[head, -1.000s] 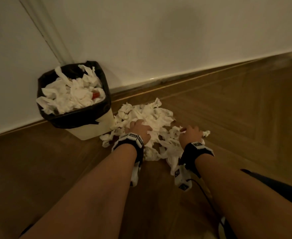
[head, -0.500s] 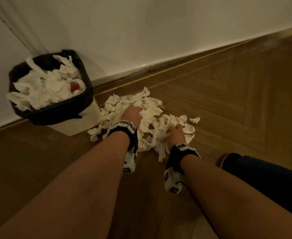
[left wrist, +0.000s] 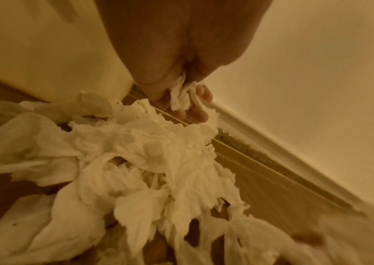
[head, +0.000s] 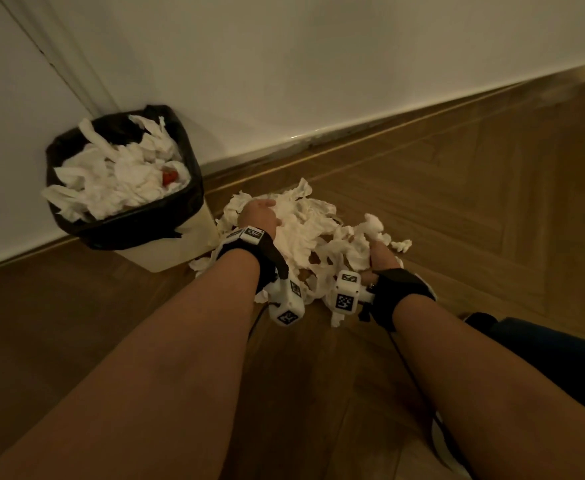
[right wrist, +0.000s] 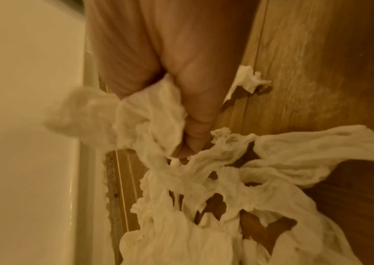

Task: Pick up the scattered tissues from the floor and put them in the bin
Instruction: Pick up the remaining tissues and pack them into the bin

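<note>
Both hands are now lifting the tissues (head: 313,237) into one bundle beside the heaped bin (head: 125,223), where a second ago they were pressing the pile flat (gathering done, transfer next). Left hand (left wrist: 181,100) is pinching tissue; right hand (right wrist: 195,111) is clutching a wad.

white tissues (head: 305,233); black bin liner (head: 138,226); brown herringbone floor (head: 474,188)

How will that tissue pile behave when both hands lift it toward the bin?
The tissue pile is probably floppy: torn strands sag below the right hand. It looks light, so the left hand can likely lift plenty. Loose scraps may drop off.
</note>
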`<act>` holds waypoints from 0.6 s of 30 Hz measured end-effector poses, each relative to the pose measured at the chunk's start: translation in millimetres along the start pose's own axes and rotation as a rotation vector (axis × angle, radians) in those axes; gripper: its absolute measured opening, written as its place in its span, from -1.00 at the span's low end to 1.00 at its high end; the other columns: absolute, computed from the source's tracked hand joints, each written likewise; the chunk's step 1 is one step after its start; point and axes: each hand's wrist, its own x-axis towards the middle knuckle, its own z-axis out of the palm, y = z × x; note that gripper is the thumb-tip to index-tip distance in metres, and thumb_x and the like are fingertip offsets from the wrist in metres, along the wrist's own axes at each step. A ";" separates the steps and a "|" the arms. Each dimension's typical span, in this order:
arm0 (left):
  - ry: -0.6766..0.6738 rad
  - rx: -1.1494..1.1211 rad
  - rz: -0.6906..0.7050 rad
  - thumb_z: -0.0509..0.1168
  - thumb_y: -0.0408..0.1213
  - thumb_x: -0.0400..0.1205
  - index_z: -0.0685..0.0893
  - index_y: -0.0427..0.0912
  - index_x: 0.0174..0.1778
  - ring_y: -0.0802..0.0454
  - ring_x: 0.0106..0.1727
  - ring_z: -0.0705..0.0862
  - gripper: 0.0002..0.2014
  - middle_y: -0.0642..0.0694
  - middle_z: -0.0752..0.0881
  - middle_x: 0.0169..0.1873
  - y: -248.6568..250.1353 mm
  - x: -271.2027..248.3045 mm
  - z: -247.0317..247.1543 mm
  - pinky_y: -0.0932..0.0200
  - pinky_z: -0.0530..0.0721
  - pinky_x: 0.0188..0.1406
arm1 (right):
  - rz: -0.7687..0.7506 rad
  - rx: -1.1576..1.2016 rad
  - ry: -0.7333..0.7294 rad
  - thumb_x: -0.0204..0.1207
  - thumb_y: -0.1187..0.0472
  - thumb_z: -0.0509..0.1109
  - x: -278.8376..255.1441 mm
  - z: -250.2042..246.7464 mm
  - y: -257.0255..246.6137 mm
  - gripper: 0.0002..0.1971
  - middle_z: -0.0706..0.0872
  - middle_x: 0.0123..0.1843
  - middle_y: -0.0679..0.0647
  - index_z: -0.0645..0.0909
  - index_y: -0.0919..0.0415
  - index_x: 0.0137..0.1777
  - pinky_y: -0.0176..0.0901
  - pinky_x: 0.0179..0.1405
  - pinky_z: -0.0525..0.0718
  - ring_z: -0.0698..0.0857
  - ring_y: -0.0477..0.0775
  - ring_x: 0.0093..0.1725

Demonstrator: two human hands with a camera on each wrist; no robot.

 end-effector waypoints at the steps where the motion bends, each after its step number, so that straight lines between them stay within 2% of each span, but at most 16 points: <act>1: -0.021 -0.008 -0.009 0.03 -0.37 0.72 0.55 -0.31 0.33 -0.26 0.24 0.65 -0.68 -0.30 0.60 0.31 1.4 1.1 -1.5 0.02 0.62 0.20 | 0.044 0.118 -0.023 0.66 0.02 0.13 -1.6 1.8 1.0 -0.71 0.74 -0.28 0.09 0.62 0.17 0.03 -0.16 -0.40 0.66 0.70 0.08 -0.38; 2: -0.025 0.010 -0.014 0.05 -0.25 0.74 0.54 -0.33 0.35 -0.26 0.27 0.62 -0.65 -0.29 0.60 0.31 1.6 2.8 -3.2 0.00 0.58 0.28 | 0.055 0.185 -0.034 0.62 0.05 0.14 -2.1 3.6 2.5 -0.74 0.69 -0.42 0.06 0.58 0.15 -0.13 -0.22 -0.47 0.59 0.65 0.06 -0.48; 3: -0.017 0.024 -0.023 0.11 -0.12 0.72 0.56 -0.30 0.35 -0.24 0.27 0.62 -0.60 -0.26 0.61 0.30 0.6 5.0 -4.7 0.00 0.56 0.31 | 0.055 0.235 -0.044 0.58 0.05 0.15 -3.1 5.3 3.2 -0.75 0.63 -0.47 0.03 0.51 0.15 -0.23 -0.26 -0.46 0.52 0.58 0.05 -0.52; 4: -0.014 0.021 -0.029 0.21 -0.07 0.67 0.58 -0.24 0.35 -0.20 0.26 0.62 -0.59 -0.22 0.62 0.29 -0.2 6.5 -5.8 0.03 0.57 0.30 | 0.045 0.246 -0.055 0.57 0.01 0.18 -5.6 7.6 3.5 -0.74 0.58 -0.43 0.04 0.47 0.16 -0.26 -0.26 -0.41 0.46 0.53 0.06 -0.48; 6: -0.021 0.022 0.001 0.33 -0.24 0.60 0.57 -0.16 0.36 -0.12 0.17 0.65 -0.61 -0.19 0.62 0.31 -4.0 10.6 -7.0 0.22 0.63 0.17 | 0.040 0.247 -0.063 0.55 -0.08 0.29 -8.9 10.3 3.8 -0.70 0.54 -0.20 0.10 0.47 0.18 -0.10 -0.19 -0.38 0.46 0.52 0.07 -0.39; 8: -0.047 0.092 0.029 0.23 -0.40 0.63 0.56 -0.13 0.40 -0.03 -0.01 0.65 -0.61 -0.19 0.58 0.36 -6.2 12.8 -7.8 0.46 0.60 -0.14 | 0.058 0.236 -0.111 0.58 0.02 0.33 -10.6 11.7 3.5 -0.73 0.61 -0.11 0.16 0.44 0.15 0.14 -0.26 -0.47 0.62 0.64 0.02 -0.47; 9: -0.063 0.103 0.023 0.17 -0.43 0.65 0.54 -0.12 0.42 -0.05 0.05 0.64 -0.60 -0.19 0.55 0.40 -6.3 12.7 -7.3 0.44 0.58 -0.11 | 0.080 0.224 -0.145 0.61 0.07 0.31 -10.3 11.8 3.1 -0.75 0.69 -0.20 0.16 0.44 0.14 0.19 -0.34 -0.53 0.66 0.66 -0.04 -0.55; 11: -0.091 0.050 -0.053 0.06 -0.44 0.71 0.49 -0.15 0.47 -0.17 0.32 0.56 -0.60 -0.22 0.48 0.46 -4.6 8.3 -6.0 0.21 0.55 0.22 | 0.133 0.208 -0.200 0.64 0.08 0.27 -9.5 11.5 1.1 -0.81 0.71 -0.48 0.09 0.50 0.20 0.09 -0.44 -0.64 0.61 0.63 -0.15 -0.66; 13: -0.099 -0.105 -0.138 -0.06 -0.53 0.72 0.46 -0.23 0.48 -0.25 0.36 0.54 -0.57 -0.29 0.48 0.43 -4.6 4.6 -2.4 0.01 0.56 0.32 | 0.181 0.288 -0.260 0.66 0.08 0.22 -10.2 11.6 -0.3 -0.80 0.69 -0.52 0.07 0.52 0.23 0.03 -0.47 -0.70 0.57 0.62 -0.16 -0.68; 14: -0.103 -0.242 -0.186 -0.11 -0.58 0.71 0.44 -0.26 0.48 -0.28 0.32 0.57 -0.54 -0.30 0.50 0.38 -4.8 2.3 -0.8 -0.07 0.61 0.25 | 0.183 0.325 -0.285 0.67 0.10 0.19 -10.8 12.0 -1.1 -0.79 0.70 -0.49 0.09 0.53 0.25 0.06 -0.48 -0.70 0.57 0.63 -0.16 -0.67; 15: -0.103 -0.382 -0.235 -0.16 -0.61 0.70 0.43 -0.27 0.45 -0.29 0.21 0.63 -0.53 -0.32 0.52 0.28 -4.0 -1.0 -0.1 -0.10 0.69 0.06 | 0.164 0.319 -0.299 0.67 0.13 0.16 -11.8 12.4 -1.5 -0.79 0.72 -0.46 0.11 0.53 0.24 0.09 -0.47 -0.70 0.58 0.66 -0.15 -0.65; 16: -0.087 -0.460 -0.263 -0.18 -0.63 0.69 0.44 -0.26 0.40 -0.26 0.01 0.69 -0.53 -0.32 0.54 0.13 -3.8 -4.0 0.0 -0.06 0.74 -0.22 | 0.137 0.281 -0.312 0.64 0.16 0.18 -13.4 12.8 -0.2 -0.82 0.74 -0.45 0.11 0.53 0.23 0.09 -0.45 -0.69 0.59 0.67 -0.14 -0.63; 17: -0.070 -0.473 -0.274 -0.19 -0.63 0.68 0.47 -0.24 0.34 -0.19 -0.22 0.69 -0.54 -0.32 0.54 0.00 -4.4 -4.6 0.0 0.09 0.70 -0.48 | 0.111 0.230 -0.308 0.57 0.17 0.23 -14.8 12.4 0.6 -0.83 0.75 -0.46 0.11 0.52 0.22 0.08 -0.44 -0.68 0.60 0.68 -0.14 -0.62; 18: -0.061 -0.454 -0.281 -0.20 -0.62 0.67 0.50 -0.21 0.27 -0.10 -0.39 0.61 -0.54 -0.30 0.54 -0.13 -4.2 -5.6 -0.9 0.24 0.60 -0.65 | 0.107 0.197 -0.325 0.49 0.17 0.26 -14.9 11.9 1.9 -0.80 0.74 -0.49 0.08 0.50 0.22 0.07 -0.46 -0.67 0.59 0.67 -0.14 -0.63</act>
